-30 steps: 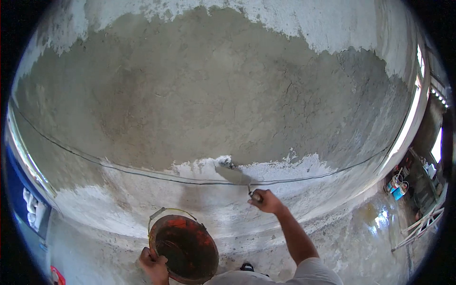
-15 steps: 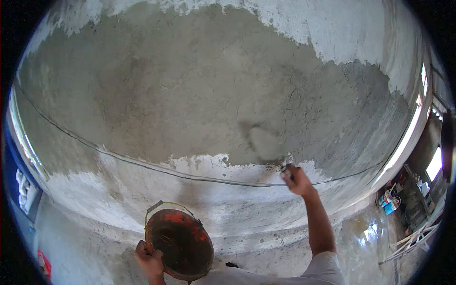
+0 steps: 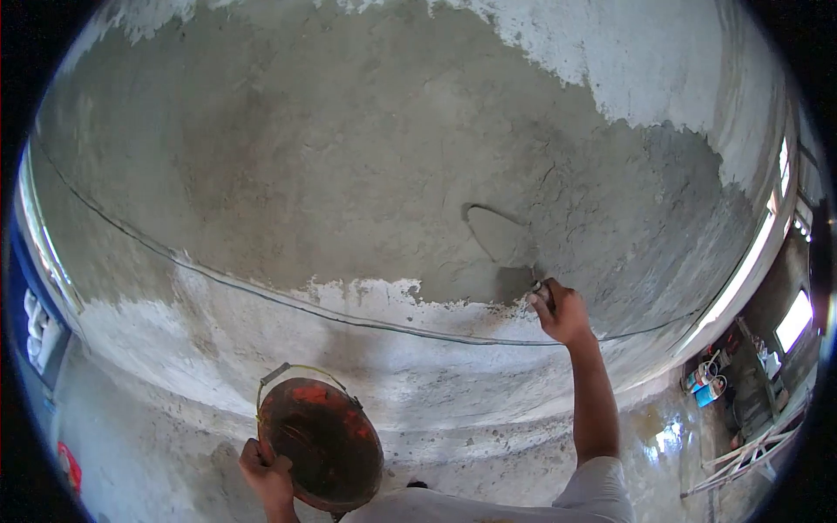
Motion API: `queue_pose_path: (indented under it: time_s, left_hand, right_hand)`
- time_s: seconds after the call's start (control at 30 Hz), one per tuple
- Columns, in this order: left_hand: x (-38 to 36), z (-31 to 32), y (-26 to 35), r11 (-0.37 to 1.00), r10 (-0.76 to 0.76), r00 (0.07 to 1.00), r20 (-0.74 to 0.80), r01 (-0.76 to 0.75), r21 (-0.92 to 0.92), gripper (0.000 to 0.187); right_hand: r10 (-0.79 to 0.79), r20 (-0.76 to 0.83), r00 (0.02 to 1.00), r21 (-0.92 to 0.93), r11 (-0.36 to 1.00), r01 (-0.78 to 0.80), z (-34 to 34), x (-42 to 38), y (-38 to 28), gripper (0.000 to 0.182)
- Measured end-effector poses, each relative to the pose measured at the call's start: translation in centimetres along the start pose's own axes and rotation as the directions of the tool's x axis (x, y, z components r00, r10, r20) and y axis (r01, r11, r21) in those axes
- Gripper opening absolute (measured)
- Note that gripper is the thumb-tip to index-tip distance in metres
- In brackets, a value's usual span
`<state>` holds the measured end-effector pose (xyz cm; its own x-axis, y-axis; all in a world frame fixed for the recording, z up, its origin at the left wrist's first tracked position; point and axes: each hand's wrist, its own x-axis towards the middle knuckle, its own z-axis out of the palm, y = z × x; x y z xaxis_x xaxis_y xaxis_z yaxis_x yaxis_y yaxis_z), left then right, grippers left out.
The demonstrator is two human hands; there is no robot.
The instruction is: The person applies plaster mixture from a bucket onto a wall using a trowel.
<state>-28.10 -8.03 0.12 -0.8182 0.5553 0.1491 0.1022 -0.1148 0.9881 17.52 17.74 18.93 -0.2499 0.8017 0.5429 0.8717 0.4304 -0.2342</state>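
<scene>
My right hand [image 3: 562, 311] is closed around the handle of a trowel [image 3: 507, 239]. The trowel's blade lies up against the wet grey plaster [image 3: 366, 174] on the wall, just above the plaster's ragged lower edge. Low in the view, my left hand [image 3: 267, 473] grips the near-left rim of a bucket [image 3: 321, 440]. The bucket is tilted, its mouth facing me, with orange-red stains and dark residue inside. Its wire handle [image 3: 301, 367] stands up over the far rim.
A thin cable [image 3: 349, 322] sags across the wall below the plaster. Paint buckets [image 3: 708, 388] stand on the floor at the right, near pale poles [image 3: 750, 453]. A red object [image 3: 70, 469] lies at the lower left. The floor at right looks wet.
The trowel and my right hand have shifted slightly right and up along the wall. My left hand still holds the bucket, which sits slightly farther left in view.
</scene>
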Motion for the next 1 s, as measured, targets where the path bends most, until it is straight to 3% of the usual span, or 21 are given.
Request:
queue_pose_path:
  time_s: [0.03,0.07,0.13,0.27,0.33,0.37,0.4,0.47,0.5,0.57,0.63,0.67,0.7,0.77,0.83,0.87,0.9,0.93,1.0]
  left_hand:
    - [0.1,-0.1,0.6,0.999,0.010,0.999,0.033,-0.012,0.052,0.028]
    - [0.2,-0.1,1.0,0.994,0.023,0.997,0.070,-0.030,0.102,0.028]
    - [0.2,-0.1,1.0,0.992,0.018,0.997,0.073,-0.026,0.122,0.028]
    - [0.3,0.2,1.3,0.987,0.041,0.997,0.064,-0.050,0.151,0.029]
    - [0.4,-0.4,0.3,0.991,0.030,0.997,0.072,-0.039,0.126,0.030]
    - [0.7,-0.3,-0.2,0.995,0.026,0.997,0.077,-0.033,0.094,0.030]
    - [0.9,-0.4,-0.4,0.995,0.028,0.997,0.079,-0.035,0.097,0.030]
    - [1.2,-0.6,-0.6,1.000,-0.006,0.996,0.091,0.004,0.027,0.030]
    - [1.2,-0.5,0.0,1.000,-0.009,0.996,0.091,0.006,0.030,0.030]
    - [1.2,-0.2,1.8,0.994,0.016,0.995,0.097,-0.027,0.109,0.030]
    - [1.7,-0.6,1.2,0.987,0.031,0.994,0.108,-0.047,0.151,0.031]
    - [2.1,-0.8,0.6,0.980,0.043,0.993,0.114,-0.064,0.189,0.031]
    - [2.3,-0.7,0.1,0.976,0.040,0.995,0.095,-0.059,0.207,0.031]
    - [2.6,-0.2,-1.0,0.996,0.089,0.993,0.078,-0.088,-0.006,0.031]
    - [3.1,-0.5,-1.4,0.982,0.178,0.978,0.107,-0.183,0.039,0.030]
    - [3.1,-1.9,-1.7,0.973,0.024,0.976,0.216,-0.072,0.217,0.037]
    - [4.0,-2.1,-2.9,0.984,0.012,0.968,0.252,-0.057,0.171,0.030]
    - [4.3,-1.5,0.6,0.975,0.035,0.966,0.257,-0.089,0.204,0.028]
    - [4.8,-1.4,1.5,0.970,-0.040,0.972,0.230,-0.018,0.242,0.029]
  right_hand:
    - [0.022,0.109,0.994,0.010,1.000,-0.023,-0.1,-0.5,-0.9,0.045]
    - [0.021,0.113,0.993,0.006,1.000,-0.022,1.1,-1.0,-1.0,0.045]
    - [-0.251,0.222,0.942,-0.143,0.947,0.286,4.7,-1.9,-0.5,0.043]
    - [-0.107,0.297,0.949,-0.222,0.959,0.178,6.7,-1.3,-0.1,0.042]
    - [-0.103,0.171,0.980,-0.214,0.967,0.139,4.6,-0.7,1.1,0.044]
    - [-0.174,0.099,0.980,-0.282,0.939,0.195,3.6,-0.6,1.8,0.042]
    - [-0.172,0.098,0.980,-0.280,0.941,0.193,2.5,-0.8,1.9,0.042]
    - [-0.044,-0.021,0.999,-0.143,0.989,0.040,0.4,-1.0,1.6,0.034]
    - [-0.043,-0.018,0.999,-0.143,0.989,0.040,-0.4,-1.5,1.6,0.034]
    - [0.137,-0.112,0.984,0.058,0.990,-0.131,-0.8,-3.3,1.3,0.027]
    - [0.136,-0.116,0.984,0.103,0.987,-0.124,0.7,-6.5,0.8,0.027]
    - [0.179,-0.035,0.983,0.127,0.977,-0.173,1.5,-8.1,-0.7,0.023]
    - [0.122,-0.043,0.992,0.231,0.967,-0.109,3.9,-10.1,-0.9,0.021]
    - [0.244,0.277,0.929,0.243,0.918,-0.314,6.2,-13.1,-5.4,0.016]
    - [0.189,0.353,0.916,0.360,0.877,-0.319,9.7,-15.3,-10.3,0.023]
    - [0.194,0.404,0.894,0.416,0.832,-0.368,11.6,-16.6,-12.3,0.027]
    - [0.178,0.457,0.871,0.426,0.816,-0.391,13.5,-17.8,-13.9,0.027]
    - [0.186,0.512,0.839,0.450,0.774,-0.446,15.0,-18.7,-15.3,0.029]
    - [0.181,0.580,0.794,0.471,0.720,-0.509,16.8,-19.8,-18.3,0.032]
